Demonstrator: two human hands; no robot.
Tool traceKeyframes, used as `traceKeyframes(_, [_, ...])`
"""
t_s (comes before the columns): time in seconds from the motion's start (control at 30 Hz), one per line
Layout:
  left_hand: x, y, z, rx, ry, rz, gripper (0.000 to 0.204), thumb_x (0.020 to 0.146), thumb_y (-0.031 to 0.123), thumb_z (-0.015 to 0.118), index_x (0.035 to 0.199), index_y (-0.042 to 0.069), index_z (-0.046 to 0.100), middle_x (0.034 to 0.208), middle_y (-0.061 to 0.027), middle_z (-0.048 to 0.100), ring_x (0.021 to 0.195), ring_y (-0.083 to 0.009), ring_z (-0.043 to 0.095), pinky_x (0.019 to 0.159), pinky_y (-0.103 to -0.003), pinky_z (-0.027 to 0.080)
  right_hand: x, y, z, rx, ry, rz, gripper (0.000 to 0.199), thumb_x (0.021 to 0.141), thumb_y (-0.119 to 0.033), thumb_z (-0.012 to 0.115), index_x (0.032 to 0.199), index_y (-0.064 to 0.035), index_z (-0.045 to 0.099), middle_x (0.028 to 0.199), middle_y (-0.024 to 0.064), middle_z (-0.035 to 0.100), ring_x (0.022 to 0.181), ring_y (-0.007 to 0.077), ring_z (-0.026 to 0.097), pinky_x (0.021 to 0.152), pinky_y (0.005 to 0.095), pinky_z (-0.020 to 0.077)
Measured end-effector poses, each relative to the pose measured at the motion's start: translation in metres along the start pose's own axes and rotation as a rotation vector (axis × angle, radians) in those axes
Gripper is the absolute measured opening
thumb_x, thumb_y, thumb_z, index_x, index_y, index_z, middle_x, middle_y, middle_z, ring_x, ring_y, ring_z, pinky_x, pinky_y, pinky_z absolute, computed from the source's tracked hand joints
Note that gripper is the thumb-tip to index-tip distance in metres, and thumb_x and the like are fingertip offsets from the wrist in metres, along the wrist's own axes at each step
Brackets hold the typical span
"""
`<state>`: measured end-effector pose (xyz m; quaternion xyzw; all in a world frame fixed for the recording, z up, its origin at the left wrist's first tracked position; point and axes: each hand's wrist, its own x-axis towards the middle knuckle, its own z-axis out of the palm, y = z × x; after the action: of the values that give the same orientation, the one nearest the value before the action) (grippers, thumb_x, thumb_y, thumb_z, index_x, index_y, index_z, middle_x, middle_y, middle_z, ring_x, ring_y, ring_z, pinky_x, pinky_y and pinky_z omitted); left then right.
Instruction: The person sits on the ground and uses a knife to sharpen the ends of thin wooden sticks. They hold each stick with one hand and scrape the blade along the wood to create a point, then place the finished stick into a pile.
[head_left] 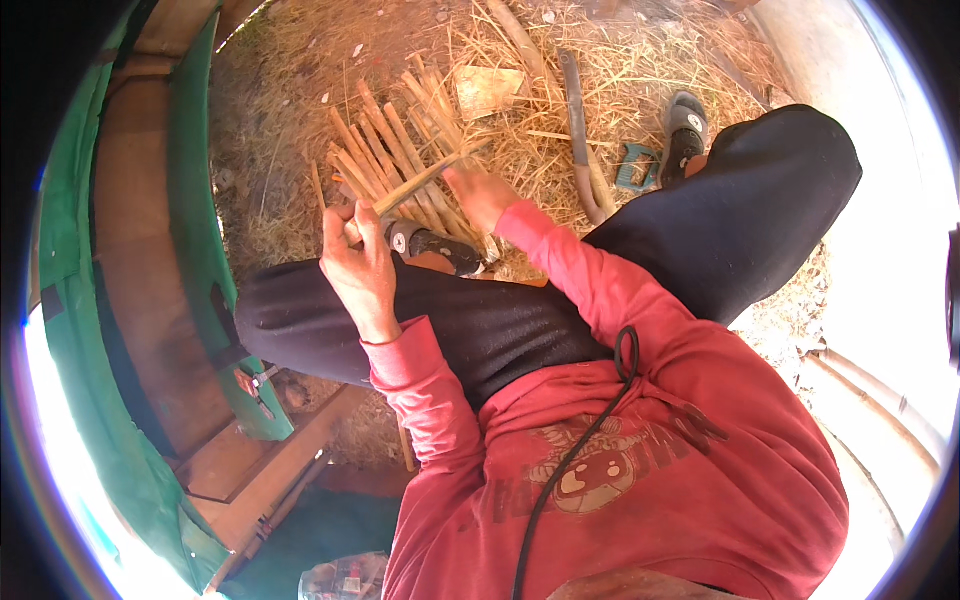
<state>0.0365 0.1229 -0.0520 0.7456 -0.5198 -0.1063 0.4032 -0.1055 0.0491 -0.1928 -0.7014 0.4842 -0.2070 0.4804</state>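
Note:
My left hand [358, 262] is closed around the near end of a split wooden stick [410, 188], its thumb lying along the wood. The stick slants up and to the right, above the ground in front of my legs. My right hand [480, 198] is beside the stick's far part, slightly blurred, with its fingers curled. Whatever it grips, if anything, is hidden. Under the stick, several split wooden sticks [375, 140] lie side by side on the ground, close to my left shoe [432, 246].
Straw and shavings [620, 85] cover the ground. A flat wood piece [490, 90], a long dark stick [575, 120] and a teal object [636, 166] lie ahead, the last beside my right shoe [684, 125]. A green-edged wooden structure [150, 200] stands at left; a pale wall [830, 60] is at right.

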Motion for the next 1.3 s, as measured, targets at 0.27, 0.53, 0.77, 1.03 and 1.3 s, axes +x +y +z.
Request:
traceKeyframes(0.27, [-0.005, 0.014, 0.000, -0.065, -0.040, -0.020, 0.026, 0.101, 0.025, 0.055, 0.087, 0.004, 0.053, 0.055, -0.0018, 0.051, 0.052, -0.0062, 0.046, 0.050, -0.025, 0.038, -0.035, -0.056, 0.003, -0.133, 0.230, -0.117, 0.039, 0.098, -0.040, 0.051, 0.099, -0.0041, 0.065, 0.061, 0.0228, 0.061, 0.057, 0.0452, 0.062, 0.054, 0.0532, 0.0503])
traceKeyframes(0.53, [-0.004, -0.001, 0.000, 0.044, -0.048, 0.103, 0.026, 0.102, 0.026, 0.053, 0.088, 0.004, 0.051, 0.056, 0.0007, 0.047, 0.052, -0.0064, 0.045, 0.050, -0.025, 0.037, -0.018, 0.013, 0.009, -0.194, 0.254, 0.169, 0.046, 0.098, -0.047, 0.046, 0.096, -0.0051, 0.065, 0.072, 0.0249, 0.066, 0.069, 0.0441, 0.065, 0.064, 0.0526, 0.0529])
traceKeyframes(0.77, [-0.001, 0.008, -0.001, -0.028, -0.089, 0.010, 0.023, 0.099, 0.021, 0.057, 0.087, 0.003, 0.051, 0.056, -0.0053, 0.047, 0.054, -0.0106, 0.041, 0.053, -0.028, 0.039, -0.025, -0.020, -0.005, -0.156, 0.184, 0.059, 0.049, 0.100, -0.048, 0.043, 0.102, -0.0023, 0.062, 0.071, 0.0254, 0.065, 0.068, 0.0428, 0.066, 0.063, 0.0522, 0.0529])
traceKeyframes(1.03, [-0.006, 0.006, -0.002, -0.062, -0.124, -0.008, 0.023, 0.100, 0.021, 0.054, 0.086, 0.004, 0.049, 0.057, 0.0009, 0.047, 0.054, -0.0055, 0.043, 0.052, -0.024, 0.036, -0.005, 0.024, 0.014, -0.266, 0.216, 0.268, 0.051, 0.101, -0.046, 0.040, 0.097, -0.0012, 0.064, 0.083, 0.0268, 0.068, 0.081, 0.0449, 0.066, 0.075, 0.0523, 0.0526])
traceKeyframes(1.3, [-0.003, 0.010, 0.000, -0.056, -0.107, 0.038, 0.024, 0.100, 0.023, 0.057, 0.088, 0.003, 0.051, 0.056, 0.0014, 0.049, 0.054, -0.0054, 0.043, 0.053, -0.024, 0.036, 0.007, 0.159, 0.020, -0.512, -0.086, 0.286, 0.046, 0.105, -0.033, 0.030, 0.111, -0.0075, 0.067, 0.107, 0.0207, 0.068, 0.099, 0.0396, 0.065, 0.088, 0.0485, 0.0509])
